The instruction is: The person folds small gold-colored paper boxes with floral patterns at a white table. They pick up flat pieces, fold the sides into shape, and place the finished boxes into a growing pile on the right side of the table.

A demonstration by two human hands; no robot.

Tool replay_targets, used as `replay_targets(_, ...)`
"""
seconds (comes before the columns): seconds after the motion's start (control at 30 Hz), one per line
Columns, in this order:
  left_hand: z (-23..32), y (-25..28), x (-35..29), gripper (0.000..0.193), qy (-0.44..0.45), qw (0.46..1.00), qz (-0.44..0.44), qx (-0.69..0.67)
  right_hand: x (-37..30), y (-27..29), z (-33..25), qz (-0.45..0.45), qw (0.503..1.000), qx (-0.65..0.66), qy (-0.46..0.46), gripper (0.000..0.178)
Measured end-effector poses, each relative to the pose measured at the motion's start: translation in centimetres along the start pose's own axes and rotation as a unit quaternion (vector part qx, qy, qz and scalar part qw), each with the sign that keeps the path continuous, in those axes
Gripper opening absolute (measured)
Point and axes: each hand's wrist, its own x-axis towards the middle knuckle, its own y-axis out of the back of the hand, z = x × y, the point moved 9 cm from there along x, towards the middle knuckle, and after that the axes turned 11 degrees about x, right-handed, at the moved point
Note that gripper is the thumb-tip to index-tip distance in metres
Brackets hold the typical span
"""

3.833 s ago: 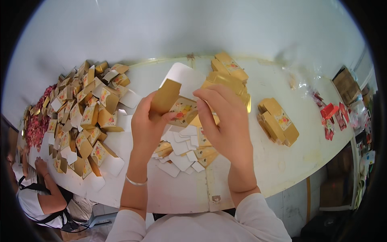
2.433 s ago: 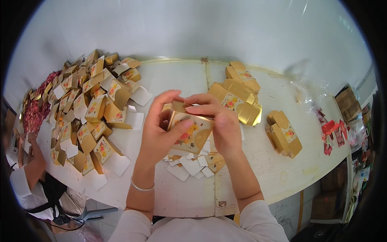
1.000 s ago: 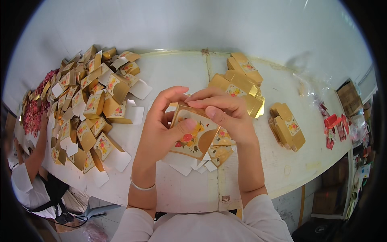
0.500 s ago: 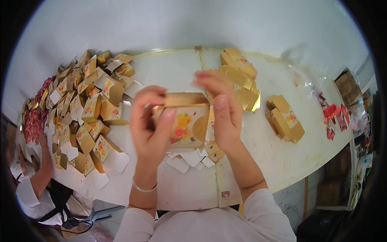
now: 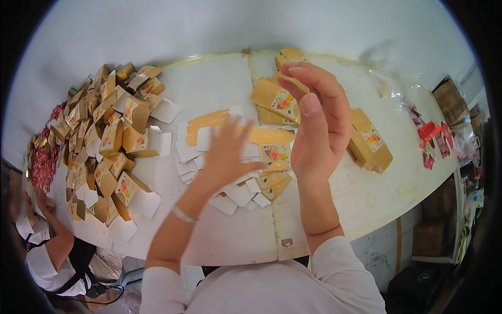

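Note:
My left hand (image 5: 222, 157), fingers spread and smeared by motion, is over a loose pile of flat unfolded cartons. Some show white sides (image 5: 185, 149); a gold blank with a floral panel (image 5: 275, 153) lies beside its fingertips. My right hand (image 5: 319, 120) is raised, thumb apart from its curved fingers, with nothing seen between them. Behind it, partly covered, lies a stack of gold floral cartons (image 5: 269, 99). Another stack of flat gold cartons (image 5: 368, 141) rests to its right. At the left is a big heap of folded gold boxes (image 5: 112, 138), several with flaps standing out.
Small red packets (image 5: 44, 157) are heaped at the far left, where another person's arm (image 5: 57, 238) reaches in. Red wrappers (image 5: 431, 133) and clear plastic (image 5: 405, 94) lie on the right of the white table (image 5: 230, 238). A shelf with brown boxes (image 5: 434, 238) stands beyond its right edge.
The gold floral box between my hands is gone from them. My left hand has dropped to the flat cartons with fingers spread; my right hand has moved a little right. The view has shifted slightly.

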Motion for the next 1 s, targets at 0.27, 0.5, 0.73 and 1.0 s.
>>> replay_targets(0.27, 2.9, -5.0, 3.9, 0.095, 0.036, 0.987, -0.112, 0.108, 0.6, 2.0, -2.1, 0.014, 0.998, -0.043, 0.05, 0.023)
replay_targets(0.5, -2.2, 6.8, -1.2, 0.053, 0.173, 0.974, 0.109, -0.095, 0.7, 2.8, -0.6, 0.057, 0.997, -0.045, -0.027, 0.017)
replay_targets(0.73, -1.9, 12.4, -4.3, 0.045, 0.129, 0.889, 0.395, -0.191, -0.7, -2.8, 3.1, -0.125, 0.957, -0.263, -0.008, 0.008)
replay_targets(1.0, 0.4, 12.1, -3.0, 0.065, 0.067, 0.926, 0.343, -0.143, -1.7, -5.0, 3.4, -0.186, 0.923, -0.338, -0.01, 0.018)
